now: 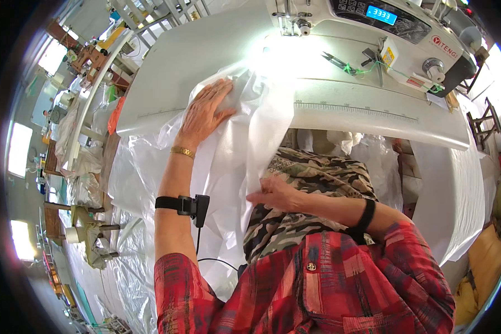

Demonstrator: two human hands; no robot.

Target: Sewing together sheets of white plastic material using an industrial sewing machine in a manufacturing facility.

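A translucent white sheet of woven-looking plastic point(270, 119) runs from under the lit sewing machine point(409, 42) over the front table edge and down across my lap. My left hand point(206, 111) lies flat on it, left of the needle area, fingers stretched forward and close together. Lower down, over my lap, my right hand point(275, 193) is at the sheet's right edge with its fingers bent in, pinching the hanging border. Its fingertips are slightly blurred. Glare hides the spot under the needle.
Dark thread snips point(338, 62) lie on the pale machine table point(172, 67), right of the needle, near green thread. A ruler scale point(356, 110) runs along the front edge. Crumpled clear plastic point(136, 195) hangs at left. A wooden stool point(486, 125) stands far right.
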